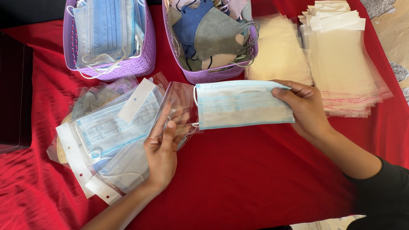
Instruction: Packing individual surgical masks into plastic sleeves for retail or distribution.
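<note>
Pinching the right end of a pale blue pleated face mask (243, 104), the right hand (304, 108) holds it flat above the red cloth (255, 179), its left end at the mouth of a clear plastic sleeve (179, 106). The left hand (162, 147) grasps that sleeve, fingers spread behind it and thumb on its front. Just left lies a heap of bagged masks (108, 136). Behind stand 2 purple baskets: the left basket (142, 57) holds blue masks, the right basket (213, 73) grey and navy ones. Empty sleeves (341, 68) are stacked at right.
</note>
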